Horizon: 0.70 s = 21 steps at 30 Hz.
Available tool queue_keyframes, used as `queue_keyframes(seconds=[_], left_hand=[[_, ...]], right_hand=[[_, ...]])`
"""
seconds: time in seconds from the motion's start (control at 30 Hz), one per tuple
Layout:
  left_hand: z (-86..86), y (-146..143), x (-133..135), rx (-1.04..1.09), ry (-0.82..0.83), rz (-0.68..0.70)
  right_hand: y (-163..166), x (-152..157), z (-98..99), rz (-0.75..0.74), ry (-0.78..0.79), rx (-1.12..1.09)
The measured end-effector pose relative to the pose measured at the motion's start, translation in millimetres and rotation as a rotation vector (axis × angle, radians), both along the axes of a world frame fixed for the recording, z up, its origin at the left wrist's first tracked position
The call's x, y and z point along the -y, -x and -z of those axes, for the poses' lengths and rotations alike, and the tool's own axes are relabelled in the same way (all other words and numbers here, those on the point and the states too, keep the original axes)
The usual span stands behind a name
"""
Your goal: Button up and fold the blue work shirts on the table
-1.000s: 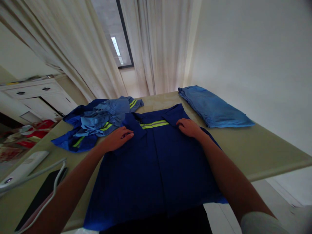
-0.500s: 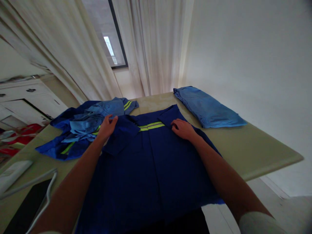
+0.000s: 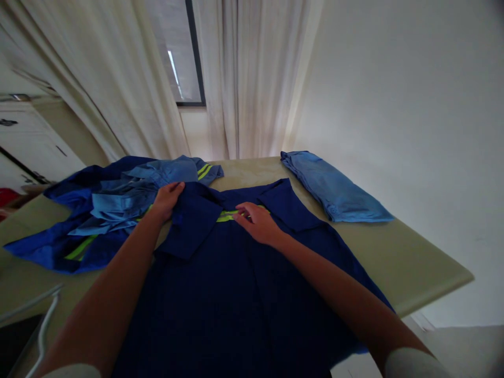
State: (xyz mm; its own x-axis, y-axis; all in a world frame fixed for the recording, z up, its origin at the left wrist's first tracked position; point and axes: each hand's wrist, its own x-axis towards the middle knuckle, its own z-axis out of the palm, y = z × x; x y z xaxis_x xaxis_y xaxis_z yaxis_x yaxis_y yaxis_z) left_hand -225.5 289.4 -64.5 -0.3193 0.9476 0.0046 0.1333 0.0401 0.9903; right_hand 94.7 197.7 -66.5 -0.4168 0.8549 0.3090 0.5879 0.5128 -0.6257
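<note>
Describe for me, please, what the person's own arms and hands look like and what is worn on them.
The left hand and right hand are ungloved, with no watch or bracelet showing. The forearms are uncovered up to plain, pale greyish sleeves, of which only the ends show.

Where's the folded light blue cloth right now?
In the head view, the folded light blue cloth lies toward the right on the table, between the pale wall and the dark blue garment.
</note>
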Motion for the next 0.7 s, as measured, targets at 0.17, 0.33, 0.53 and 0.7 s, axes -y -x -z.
queue_keyframes(seconds=[0.17, 0.33, 0.53, 0.7], left_hand=[[5.4, 1, 3, 0.182, 0.114, 0.09], [3.9, -8, -1, 0.073, -0.004, 0.029], [21.2, -1, -16, 0.044, -0.06, -0.183], [30.9, 7, -12, -0.136, -0.105, -0.043]], right_hand=[[76, -38, 13.0, 0.074, 0.134, 0.1], [97, -53, 25.4, 0.157, 0.192, 0.217], [88, -59, 20.7, 0.009, 0.186, 0.021], [86, -68, 27.2, 0.029, 0.395, -0.215]])
